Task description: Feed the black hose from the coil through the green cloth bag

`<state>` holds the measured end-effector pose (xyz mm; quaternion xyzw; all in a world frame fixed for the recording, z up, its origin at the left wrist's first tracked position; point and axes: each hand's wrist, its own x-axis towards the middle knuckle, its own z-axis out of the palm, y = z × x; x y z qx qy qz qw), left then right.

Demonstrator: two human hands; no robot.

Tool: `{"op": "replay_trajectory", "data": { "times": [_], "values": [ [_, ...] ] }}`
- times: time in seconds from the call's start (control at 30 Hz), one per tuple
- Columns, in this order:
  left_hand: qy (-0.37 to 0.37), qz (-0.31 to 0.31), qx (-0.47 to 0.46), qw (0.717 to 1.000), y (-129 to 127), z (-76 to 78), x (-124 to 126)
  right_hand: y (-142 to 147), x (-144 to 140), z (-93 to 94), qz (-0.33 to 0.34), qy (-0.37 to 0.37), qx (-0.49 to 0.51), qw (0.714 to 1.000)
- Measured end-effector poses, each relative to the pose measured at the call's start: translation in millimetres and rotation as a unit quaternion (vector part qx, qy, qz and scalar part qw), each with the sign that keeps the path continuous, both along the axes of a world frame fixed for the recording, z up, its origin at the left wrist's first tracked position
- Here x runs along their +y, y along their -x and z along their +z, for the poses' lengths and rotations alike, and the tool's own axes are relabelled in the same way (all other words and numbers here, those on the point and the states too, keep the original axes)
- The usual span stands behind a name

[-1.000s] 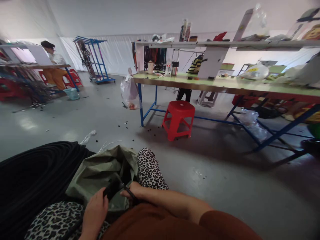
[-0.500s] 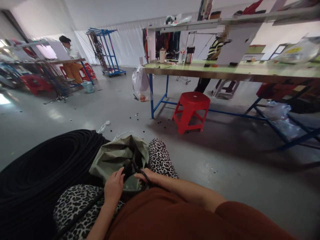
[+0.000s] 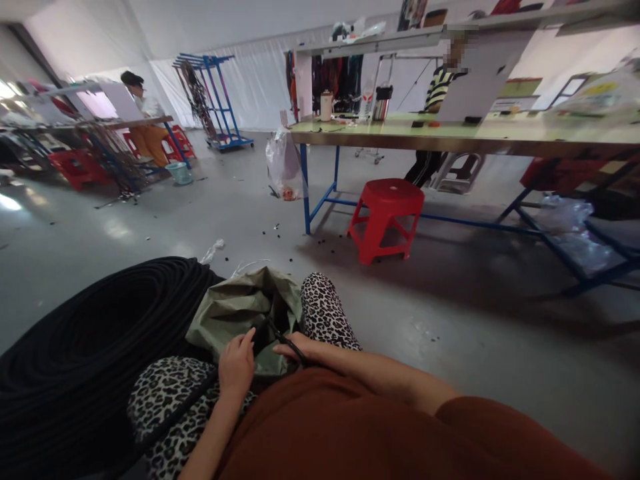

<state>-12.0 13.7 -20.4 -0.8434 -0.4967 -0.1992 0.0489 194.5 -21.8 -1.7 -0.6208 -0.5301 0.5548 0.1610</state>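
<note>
A thick black cord (image 3: 173, 419) runs over my left thigh from the large black coil (image 3: 165, 287) into my left hand (image 3: 237, 363). The fingers of that hand are closed around the cord, and its end by the fingertips is dark and hard to make out. My right hand (image 3: 296, 347) is closed on what look like black-handled scissors (image 3: 287, 341); one curved handle passes over the hand, and the blades cannot be made out. Both hands are just above the mouth of an olive-green bag (image 3: 225, 310), held open between my knees. Its dark inside is mostly hidden.
A red stool (image 3: 387, 217) stands ahead, in front of a long workbench (image 3: 350, 137) with blue legs. A clear plastic bag (image 3: 285, 163) hangs at its corner. One person (image 3: 435, 93) is behind the bench, another (image 3: 147, 117) sits far left. Small black bits lie on the floor.
The view has shifted slightly, so the scene sits a little to the right. My hands keep nearly the same pose over the bag. The person behind the bench has shifted slightly.
</note>
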Motion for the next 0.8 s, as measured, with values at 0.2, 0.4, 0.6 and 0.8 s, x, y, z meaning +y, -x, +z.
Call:
{"op": "replay_trajectory", "data": {
  "times": [0.2,0.4,0.6,0.8],
  "values": [
    [-0.002,0.016,0.021,1.0,-4,0.9,-2,2,0,5.9,-0.005,0.011,-0.008,1.0],
    [0.01,0.031,0.032,0.999,-4,7.5,-8,4,-2,0.3,-0.027,0.017,0.004,0.999],
    [0.021,0.052,0.017,0.998,-1,6.9,-8,5,-1,-8.8,-0.06,0.022,0.01,0.998],
    [0.023,0.068,-0.026,0.997,5,6.5,-5,7,1,-20.3,-0.099,0.02,0.036,0.994]
  ]
}}
